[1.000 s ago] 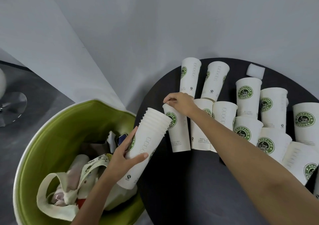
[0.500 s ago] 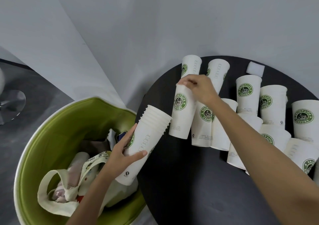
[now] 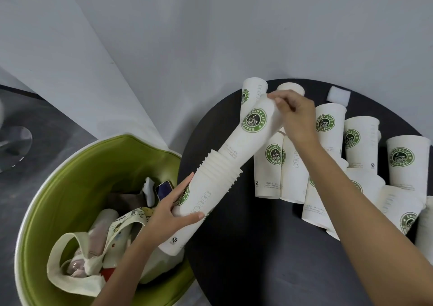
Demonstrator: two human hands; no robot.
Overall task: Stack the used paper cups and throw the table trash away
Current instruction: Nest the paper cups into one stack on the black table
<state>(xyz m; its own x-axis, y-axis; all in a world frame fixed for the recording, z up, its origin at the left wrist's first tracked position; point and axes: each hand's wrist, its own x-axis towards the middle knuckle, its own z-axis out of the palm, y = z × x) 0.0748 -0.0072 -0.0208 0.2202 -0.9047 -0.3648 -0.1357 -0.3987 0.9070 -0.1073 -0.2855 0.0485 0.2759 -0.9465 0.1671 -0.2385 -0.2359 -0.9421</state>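
Observation:
My left hand (image 3: 167,214) grips a tilted stack of white paper cups (image 3: 206,195) over the table's left edge, beside the bin. My right hand (image 3: 296,115) pinches the rim of a single white cup with a green coffee logo (image 3: 250,132), whose base sits partly inside the top of the stack. Several more logo cups (image 3: 360,146) stand upright on the round black table (image 3: 246,247), to the right of and behind my right arm.
A green-lined round bin (image 3: 70,176) stands left of the table and holds a cloth tote bag (image 3: 98,254), a phone-like item and other rubbish. A small white foam block (image 3: 338,95) lies at the table's far edge. Grey walls meet behind.
My right hand lifted one cup off the table, swung it left and tilted it so its base entered the stack. My left hand kept hold of the stack.

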